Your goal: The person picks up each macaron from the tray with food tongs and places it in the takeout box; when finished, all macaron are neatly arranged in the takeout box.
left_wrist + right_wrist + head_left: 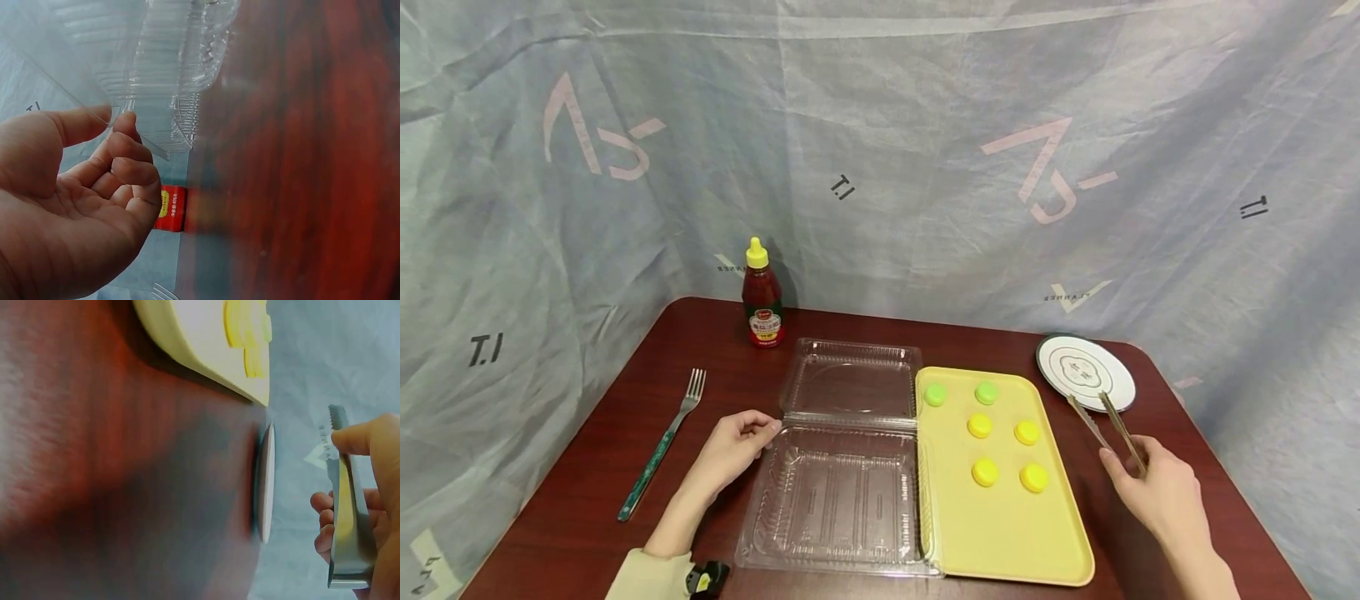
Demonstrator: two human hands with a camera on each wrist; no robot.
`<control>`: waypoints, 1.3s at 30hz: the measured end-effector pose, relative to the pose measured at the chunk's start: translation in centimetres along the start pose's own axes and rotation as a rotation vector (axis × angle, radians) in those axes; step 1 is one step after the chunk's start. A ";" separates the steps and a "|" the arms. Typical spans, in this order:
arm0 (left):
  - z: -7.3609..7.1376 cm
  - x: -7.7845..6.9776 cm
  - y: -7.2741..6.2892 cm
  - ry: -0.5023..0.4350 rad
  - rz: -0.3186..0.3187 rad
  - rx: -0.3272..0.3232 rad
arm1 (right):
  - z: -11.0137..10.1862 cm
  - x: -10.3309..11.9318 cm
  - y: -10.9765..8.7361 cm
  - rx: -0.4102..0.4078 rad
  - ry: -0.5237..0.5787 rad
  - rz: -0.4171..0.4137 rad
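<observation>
Clear box [835, 500] open beside a loaded tray [1000, 542], tongs [1123, 429] in hand.
The box lies with its lid [853, 387] folded back, its right rim over the tray's left edge; the left hand [735, 450] pinches its left edge near the hinge between thumb and fingertips. The yellow tray holds six discs: two green ones [935, 394] at the far end, four yellow ones [985, 472] in two pairs nearer. The right hand [1161, 492] grips the tongs, their tips apart above the near side of the plate [1108, 367]. A sauce bottle [762, 296] stands upright behind, left of the lid.
</observation>
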State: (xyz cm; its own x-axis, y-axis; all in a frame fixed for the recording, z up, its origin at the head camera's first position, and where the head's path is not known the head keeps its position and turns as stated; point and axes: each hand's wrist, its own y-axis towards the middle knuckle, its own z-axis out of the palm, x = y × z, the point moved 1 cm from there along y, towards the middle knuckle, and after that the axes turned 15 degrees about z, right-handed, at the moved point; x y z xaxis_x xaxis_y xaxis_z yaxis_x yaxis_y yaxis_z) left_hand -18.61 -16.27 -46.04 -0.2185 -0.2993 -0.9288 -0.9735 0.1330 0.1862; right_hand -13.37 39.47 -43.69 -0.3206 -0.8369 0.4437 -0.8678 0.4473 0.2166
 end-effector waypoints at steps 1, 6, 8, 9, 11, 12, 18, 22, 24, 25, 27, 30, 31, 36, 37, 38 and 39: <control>0.0 0.0 0.0 0.000 0.000 0.000 | -0.1 0.2 0.2 0.000 -0.002 -0.014; 0.0 0.1 0.0 0.006 -0.005 0.002 | -0.2 1.4 1.2 0.003 -0.008 -0.077; 0.0 0.1 0.0 0.004 -0.002 0.002 | -0.3 1.9 1.6 0.013 -0.014 -0.092; 0.0 0.2 0.1 0.002 -0.003 0.001 | -0.2 2.2 1.8 0.020 -0.020 -0.099; 0.0 0.3 0.1 -0.004 -0.004 0.001 | -0.1 2.7 2.2 0.032 -0.028 -0.122; -0.1 0.3 0.1 -0.005 -0.002 0.002 | 0.0 2.9 2.4 0.036 -0.034 -0.139; -0.2 0.2 0.0 -0.001 0.003 0.003 | 1.0 4.5 3.4 0.084 -0.080 -0.207; -0.1 0.1 0.0 0.003 0.001 0.004 | 1.8 5.4 4.0 0.123 -0.108 -0.236; -0.1 0.2 0.1 0.006 -0.001 0.004 | 2.3 5.7 4.2 0.136 -0.116 -0.257; -0.2 0.2 0.1 0.006 -0.004 0.001 | 2.6 5.9 4.3 0.142 -0.122 -0.268; -0.2 0.2 0.1 0.006 -0.003 0.000 | 3.1 6.3 4.5 0.155 -0.136 -0.280; -0.3 0.3 0.0 0.007 -0.001 0.002 | 3.8 6.8 4.8 0.180 -0.153 -0.293; -0.3 0.3 0.0 0.008 -0.003 0.002 | 4.0 6.9 4.9 0.183 -0.160 -0.300; -0.2 0.0 0.1 0.003 -0.009 0.006 | 4.8 7.3 5.0 0.177 -0.186 -0.322; -0.2 0.0 0.1 0.001 -0.009 0.006 | 4.9 7.4 5.0 0.177 -0.191 -0.325; -0.2 -0.1 0.0 0.000 -0.007 0.008 | 5.0 7.5 5.0 0.176 -0.195 -0.327; -0.2 -0.1 0.0 0.000 -0.009 0.009 | 5.1 7.5 5.0 0.178 -0.195 -0.330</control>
State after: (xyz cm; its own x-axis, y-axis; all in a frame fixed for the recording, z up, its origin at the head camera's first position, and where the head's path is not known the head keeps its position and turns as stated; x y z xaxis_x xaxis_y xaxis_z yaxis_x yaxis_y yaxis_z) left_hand -18.60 -16.41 -45.87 -0.2102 -0.3005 -0.9303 -0.9746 0.1390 0.1753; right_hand -22.04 33.76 -43.71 -0.0656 -0.9777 0.1996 -0.9825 0.0982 0.1581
